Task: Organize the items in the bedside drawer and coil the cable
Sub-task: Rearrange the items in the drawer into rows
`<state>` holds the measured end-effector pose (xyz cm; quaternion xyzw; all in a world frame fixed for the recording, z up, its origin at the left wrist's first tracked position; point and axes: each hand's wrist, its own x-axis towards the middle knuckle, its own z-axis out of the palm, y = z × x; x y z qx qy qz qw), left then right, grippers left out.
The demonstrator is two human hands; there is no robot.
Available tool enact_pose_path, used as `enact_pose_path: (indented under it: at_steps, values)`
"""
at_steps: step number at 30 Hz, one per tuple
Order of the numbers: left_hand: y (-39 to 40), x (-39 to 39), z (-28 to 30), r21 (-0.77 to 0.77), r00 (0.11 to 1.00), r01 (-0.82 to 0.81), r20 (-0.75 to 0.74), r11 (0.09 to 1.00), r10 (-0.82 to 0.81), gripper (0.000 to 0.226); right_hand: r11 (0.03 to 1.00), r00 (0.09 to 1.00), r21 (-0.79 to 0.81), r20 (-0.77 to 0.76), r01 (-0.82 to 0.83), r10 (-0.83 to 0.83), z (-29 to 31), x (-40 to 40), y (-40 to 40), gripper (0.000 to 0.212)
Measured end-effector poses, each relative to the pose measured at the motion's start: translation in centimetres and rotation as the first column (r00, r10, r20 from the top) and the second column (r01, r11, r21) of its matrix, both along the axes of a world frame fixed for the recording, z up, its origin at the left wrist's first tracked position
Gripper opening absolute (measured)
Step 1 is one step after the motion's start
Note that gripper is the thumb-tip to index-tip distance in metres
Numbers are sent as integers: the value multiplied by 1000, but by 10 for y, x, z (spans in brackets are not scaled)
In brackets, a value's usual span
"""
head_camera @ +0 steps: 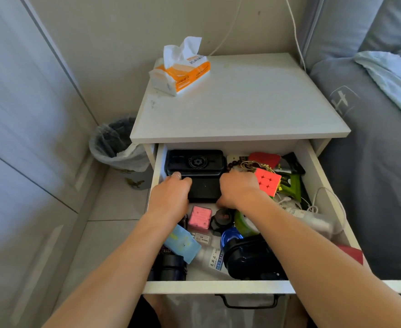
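Both hands are gripping the black box (203, 188) at the back left of the open drawer (218, 286): the left hand (171, 195) is curling on its left edge, the right hand (238, 188) on its right edge. Sorting seems to be only beginning. Next, I think, the box needs lifting out, while the white cable (322, 202) is lying loose by the drawer's right wall, not yet coiled.

Both hands, left hand (171, 195) and right hand (238, 188), cover the sides of the black box (203, 188) they grip, so the fingertips curled beneath are hidden, as is whatever lies under the forearms nearer than the grip, and the bottle label (214, 261) is too small to read.
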<state>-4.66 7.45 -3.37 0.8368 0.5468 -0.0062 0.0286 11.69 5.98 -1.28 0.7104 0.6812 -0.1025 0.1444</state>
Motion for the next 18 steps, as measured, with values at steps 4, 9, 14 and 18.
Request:
enact_pose_path:
  at_steps: [4,9,14,18]
  values:
    - [0,4,-1,15,999,-34,19,999,34,27,992,998,125,68,-22,13,-11,1,-7,21]
    - [-3,7,3,-1,998,-56,11,998,56,32,992,999,122,43,-32,27,-10,2,-9,27]
    - [-3,6,9,-137,985,-47,160,989,69,34,958,902,269,-432,103,24,13,23,-25,33]
    - [-12,5,20,-260,922,36,381,965,68,27,899,882,399,-471,183,30,18,57,-54,29]
